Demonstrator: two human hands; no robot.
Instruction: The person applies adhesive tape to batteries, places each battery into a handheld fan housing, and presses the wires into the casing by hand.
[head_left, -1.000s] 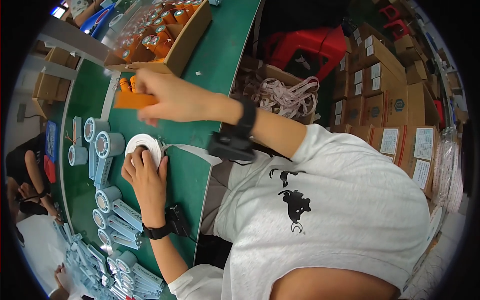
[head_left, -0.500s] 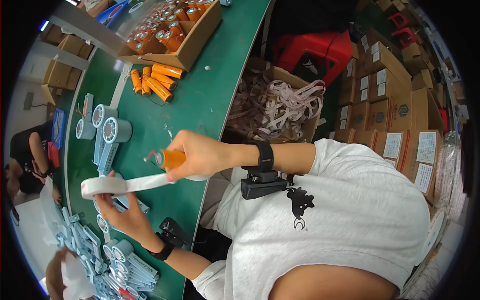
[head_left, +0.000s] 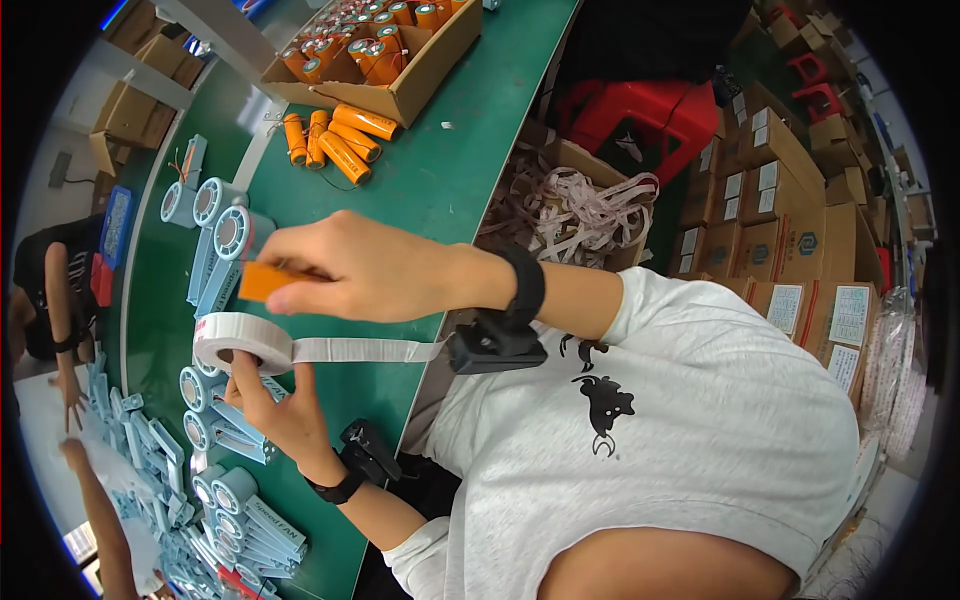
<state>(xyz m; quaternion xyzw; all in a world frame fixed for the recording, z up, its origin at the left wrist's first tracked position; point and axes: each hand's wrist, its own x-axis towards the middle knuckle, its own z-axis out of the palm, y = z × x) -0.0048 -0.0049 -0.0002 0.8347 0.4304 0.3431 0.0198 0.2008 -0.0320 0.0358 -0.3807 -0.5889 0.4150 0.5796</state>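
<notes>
Orange cylinder (head_left: 264, 282) moved nearer tape roll (head_left: 258, 337), right grip (head_left: 355, 268) clasping cylinder, left grip (head_left: 282, 420) holding roll, lettered fans (head_left: 274, 526)

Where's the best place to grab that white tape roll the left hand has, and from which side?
Probably pinch the white tape roll by its left outer rim, coming from the left. The roll is tilted and that curved edge looks free, while the left hand reaches to the core from below and the tape strip runs off to the right.
</notes>
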